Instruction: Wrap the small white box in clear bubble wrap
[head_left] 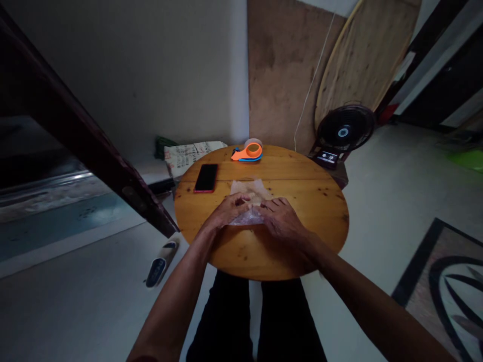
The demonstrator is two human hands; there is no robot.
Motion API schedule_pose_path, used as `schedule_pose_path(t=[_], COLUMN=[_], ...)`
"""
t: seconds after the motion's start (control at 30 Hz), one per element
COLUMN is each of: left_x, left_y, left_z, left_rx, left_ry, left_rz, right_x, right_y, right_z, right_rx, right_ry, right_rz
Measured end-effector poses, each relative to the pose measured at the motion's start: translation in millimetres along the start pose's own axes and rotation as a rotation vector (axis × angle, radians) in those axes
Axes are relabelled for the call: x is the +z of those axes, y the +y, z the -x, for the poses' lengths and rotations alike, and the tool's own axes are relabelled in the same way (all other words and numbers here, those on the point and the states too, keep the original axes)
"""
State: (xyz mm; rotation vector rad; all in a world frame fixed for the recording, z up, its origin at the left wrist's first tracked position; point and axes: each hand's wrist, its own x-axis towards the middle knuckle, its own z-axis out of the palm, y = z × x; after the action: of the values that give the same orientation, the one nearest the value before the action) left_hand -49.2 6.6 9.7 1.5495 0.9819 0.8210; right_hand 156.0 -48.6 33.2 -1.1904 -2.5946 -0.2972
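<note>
A translucent, crinkled sheet that looks like bubble wrap (247,217) lies near the middle of the round wooden table. A pale tan patch shows at its centre, and I cannot make out whether something lies inside. My left hand (229,209) grips the sheet's left side, thumb and fingers curled towards the middle. From the right, my right hand (279,216) presses its bent fingers onto the same sheet. The fingertips of both hands are close together, a small gap apart. The far edge of the sheet spreads flat beyond the fingers.
On the table (241,256), an orange tape dispenser (238,155) stands at the far edge and a phone (206,178) lies at the left. A black fan (344,128) stands behind right. A slipper (161,265) lies on the floor, left of the table, near a dark post (128,193).
</note>
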Motion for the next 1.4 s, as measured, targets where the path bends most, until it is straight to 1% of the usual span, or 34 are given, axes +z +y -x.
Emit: schedule_pose_path(t=[0.03, 0.1, 0.2, 0.27, 0.33, 0.37, 0.43, 0.47, 0.53, 0.6, 0.63, 0.7, 0.77, 0.87, 1.03, 1.2, 1.33, 1.4], left_x=[-6.8, -17.2, -22.9, -23.2, -24.5, -26.0, -30.0, -31.9, -33.7, -31.1, -28.2, -20.5, -12.6, -4.7, 1.8, 11.8, 26.0, 34.2], left_y=[1.9, 4.5, 5.2, 4.4, 3.8, 3.7, 4.7, 5.8, 8.7, 11.8, 13.0, 14.6, 15.1, 16.0, 20.0, 23.6, 29.4, 33.4], left_z=[1.7, 4.8, 8.8, 11.4, 14.4, 16.1, 20.0, 22.2, 27.1, 32.1, 34.2, 37.0, 37.7, 37.6, 40.7, 36.6, 27.6, 23.0], left_rx=[-0.024, -0.053, -0.094, -0.132, -0.170, -0.202, -0.296, -0.359, -0.486, -0.553, -0.553, -0.537, -0.527, -0.494, -0.435, -0.355, -0.253, -0.253], left_ry=[-0.036, -0.068, -0.048, 0.027, 0.146, 0.196, 0.245, 0.231, 0.155, 0.105, 0.120, 0.201, 0.246, 0.280, 0.311, 0.361, 0.402, 0.384], left_rz=[-0.026, -0.057, -0.131, -0.258, -0.389, -0.412, -0.364, -0.303, -0.169, -0.078, -0.056, -0.042, -0.013, 0.063, 0.167, 0.217, 0.210, 0.214], right_x=[-2.3, -6.8, -13.6, -18.4, -23.2, -25.1, -27.6, -28.0, -27.3, -25.9, -25.3, -24.7, -24.7, -25.4, -30.3, -33.4, -28.8, -27.7], right_y=[0.2, 0.0, -1.8, -3.7, -5.7, -6.7, -8.7, -9.8, -11.8, -13.9, -14.9, -16.4, -16.9, -16.4, -14.3, -7.6, -2.1, -0.8], right_z=[-1.3, -4.3, -9.3, -12.6, -15.8, -17.5, -21.2, -23.4, -28.4, -33.5, -35.8, -39.2, -40.9, -41.1, -41.0, -40.9, -39.0, -38.0], right_rx=[-0.004, -0.005, 0.013, 0.022, 0.015, 0.003, -0.031, -0.046, -0.059, -0.052, -0.047, -0.043, -0.051, -0.067, -0.056, -0.062, -0.007, 0.040], right_ry=[-0.023, -0.059, -0.127, -0.185, -0.235, -0.253, -0.283, -0.297, -0.324, -0.343, -0.345, -0.342, -0.340, -0.341, -0.305, -0.334, -0.302, -0.278], right_rz=[0.009, 0.016, 0.027, 0.050, 0.078, 0.092, 0.120, 0.134, 0.151, 0.153, 0.150, 0.147, 0.153, 0.170, 0.167, 0.132, 0.076, 0.023])
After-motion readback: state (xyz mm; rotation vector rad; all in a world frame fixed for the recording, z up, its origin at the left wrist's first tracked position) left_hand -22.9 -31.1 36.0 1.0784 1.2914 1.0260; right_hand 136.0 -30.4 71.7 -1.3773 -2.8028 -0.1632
